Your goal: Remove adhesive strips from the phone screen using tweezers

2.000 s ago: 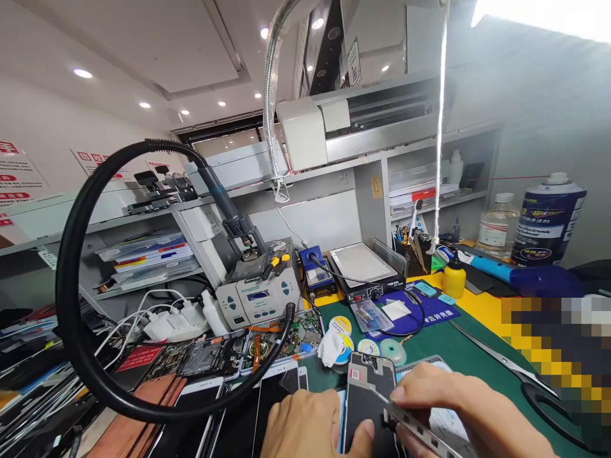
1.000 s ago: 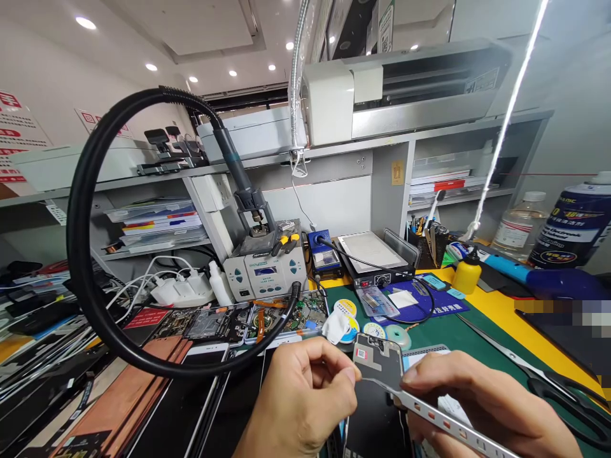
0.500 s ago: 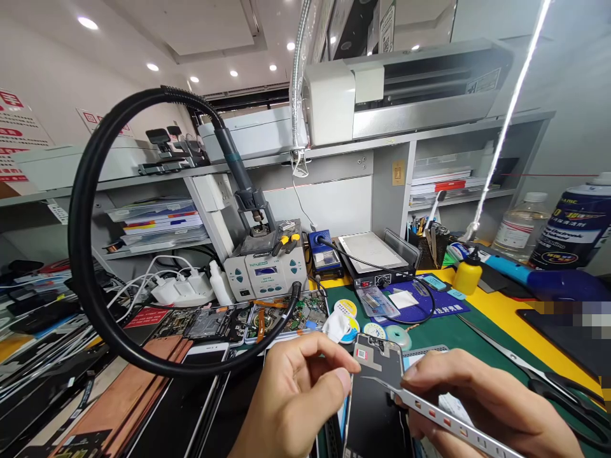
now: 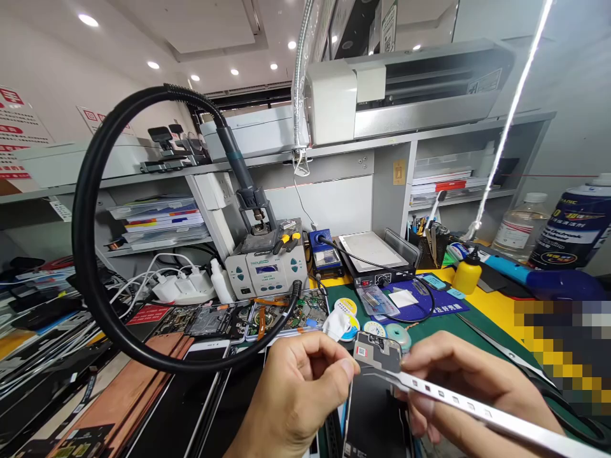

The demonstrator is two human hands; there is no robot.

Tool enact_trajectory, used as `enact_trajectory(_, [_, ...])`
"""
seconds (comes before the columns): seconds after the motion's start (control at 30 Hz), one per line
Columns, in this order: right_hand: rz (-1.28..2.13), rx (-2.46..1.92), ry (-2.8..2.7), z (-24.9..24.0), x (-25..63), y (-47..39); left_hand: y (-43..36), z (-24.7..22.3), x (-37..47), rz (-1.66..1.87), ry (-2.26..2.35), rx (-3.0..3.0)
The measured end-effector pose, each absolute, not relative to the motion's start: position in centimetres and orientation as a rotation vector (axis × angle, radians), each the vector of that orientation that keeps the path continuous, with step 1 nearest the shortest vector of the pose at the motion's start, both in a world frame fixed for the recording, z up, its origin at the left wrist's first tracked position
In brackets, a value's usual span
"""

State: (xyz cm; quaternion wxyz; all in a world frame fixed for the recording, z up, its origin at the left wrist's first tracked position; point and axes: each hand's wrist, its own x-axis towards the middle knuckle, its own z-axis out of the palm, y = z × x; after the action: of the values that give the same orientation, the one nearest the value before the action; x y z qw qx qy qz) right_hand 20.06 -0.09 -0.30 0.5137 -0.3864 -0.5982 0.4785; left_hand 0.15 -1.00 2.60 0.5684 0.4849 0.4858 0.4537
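Hands work low at the bench's near edge: the left hand (image 4: 298, 394) curls its thumb and forefinger narrowly at the side of an opened phone (image 4: 375, 397) lying on the green mat (image 4: 458, 331), while the right hand (image 4: 470, 391) pinches a long metal strip (image 4: 477, 413) whose tip rests on the phone's upper part. Just beyond lie tape rolls (image 4: 377, 329) and circuit boards (image 4: 286, 315). Farther back stand a grey soldering station (image 4: 265, 273) with its looping black hose (image 4: 95, 254), a yellow bottle (image 4: 466, 272) and shelves (image 4: 334, 152).

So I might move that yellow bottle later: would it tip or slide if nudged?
The yellow bottle looks squat and wide-based, so probably slides rather than tips. Its narrow black spout sits high, so a push there might rock it. Fill level is hidden, so weight is unclear.
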Motion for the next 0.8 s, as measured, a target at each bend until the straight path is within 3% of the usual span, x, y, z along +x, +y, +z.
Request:
enact_trajectory(0.23, [1.722, -0.699, -1.325, -0.3, 21.1, 2.0, -1.3, 2.8, 0.4, 1.158, 1.188, 1.194])
enact_trajectory(0.5, [1.896, -0.698, -1.173, 0.1, 21.0, 1.8, -1.5, 2.4, 1.4, 1.187, 1.287, 1.29])
enact_trajectory(0.8, [1.825, -0.691, -1.318, -0.8, 21.3, 1.5, -1.2, 1.5, 1.3, 1.278, 1.277, 1.616])
